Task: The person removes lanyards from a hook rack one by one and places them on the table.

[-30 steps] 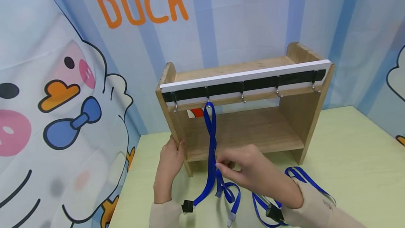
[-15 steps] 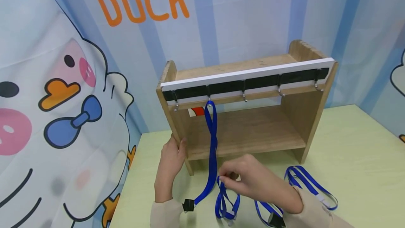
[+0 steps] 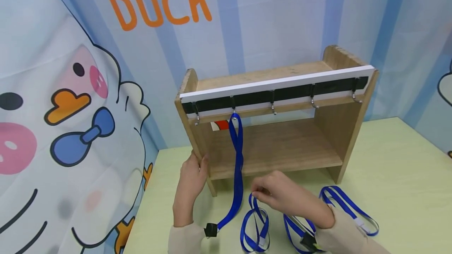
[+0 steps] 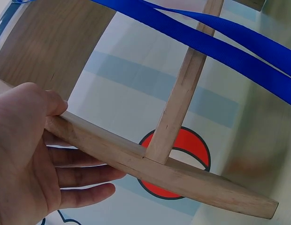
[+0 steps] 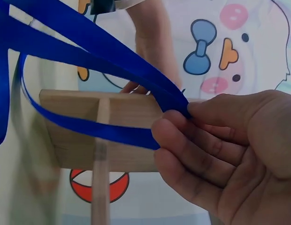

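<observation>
My left hand (image 3: 190,185) holds the left side panel (image 4: 103,152) of a small wooden shelf (image 3: 289,144), thumb on one face and fingers behind. Below and in front of the shelf, my right hand (image 3: 287,193) pinches the top of a blue lanyard (image 5: 169,97) between thumb and fingertips. Its looped strap hangs down near the tabletop, with a pale clip at the bottom. Another blue lanyard (image 3: 238,167) hangs from the second hook from the left, its lower end reaching toward the black band on my left wrist.
Several metal hooks (image 3: 273,107) line a black strip on the shelf's white front rail. More blue lanyards (image 3: 347,203) lie on the pale green table (image 3: 399,160), partly under my right forearm. A curtain (image 3: 275,15) printed with ducks stands behind.
My right hand has moved down and slightly right, away from the hanging lanyard. The pinched lanyard now hangs apart from it as a wider loop. My left hand stays on the panel.
</observation>
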`<state>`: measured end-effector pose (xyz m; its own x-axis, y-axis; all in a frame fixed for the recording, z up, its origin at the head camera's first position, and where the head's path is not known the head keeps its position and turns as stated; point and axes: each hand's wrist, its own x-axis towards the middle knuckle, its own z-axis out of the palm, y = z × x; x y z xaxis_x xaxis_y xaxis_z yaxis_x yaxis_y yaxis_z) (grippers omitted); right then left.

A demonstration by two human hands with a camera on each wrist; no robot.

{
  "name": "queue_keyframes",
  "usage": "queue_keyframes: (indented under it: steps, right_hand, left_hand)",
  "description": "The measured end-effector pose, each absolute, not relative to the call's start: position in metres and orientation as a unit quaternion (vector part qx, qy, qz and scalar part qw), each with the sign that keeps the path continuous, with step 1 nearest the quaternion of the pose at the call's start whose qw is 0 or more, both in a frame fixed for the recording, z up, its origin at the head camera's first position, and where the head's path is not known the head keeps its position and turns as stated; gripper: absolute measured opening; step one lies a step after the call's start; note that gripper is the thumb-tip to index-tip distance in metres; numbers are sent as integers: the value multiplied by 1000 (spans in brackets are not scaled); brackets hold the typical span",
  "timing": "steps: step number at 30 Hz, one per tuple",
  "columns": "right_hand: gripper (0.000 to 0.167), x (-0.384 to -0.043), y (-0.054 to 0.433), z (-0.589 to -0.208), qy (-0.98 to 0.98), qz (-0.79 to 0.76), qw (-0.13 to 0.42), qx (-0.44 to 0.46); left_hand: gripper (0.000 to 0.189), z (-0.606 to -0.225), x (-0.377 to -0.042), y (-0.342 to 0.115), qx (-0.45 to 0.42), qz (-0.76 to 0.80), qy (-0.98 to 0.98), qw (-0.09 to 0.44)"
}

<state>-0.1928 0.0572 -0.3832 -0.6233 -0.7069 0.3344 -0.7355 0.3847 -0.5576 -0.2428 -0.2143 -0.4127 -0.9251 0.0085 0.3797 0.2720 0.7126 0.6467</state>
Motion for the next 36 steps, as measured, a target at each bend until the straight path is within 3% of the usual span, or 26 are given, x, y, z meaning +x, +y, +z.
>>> queue_keyframes:
  steps: [11,36]
  right_hand:
    - [10,-211,56,-412,-846,357,-9,395]
    - [16,-227,43,-467,-872,349,-8,342]
  left_hand:
    - [44,-414,-242,-215,-81,-363,-911,181]
    - [42,-413,-242,-214,-98,-360,-906,197]
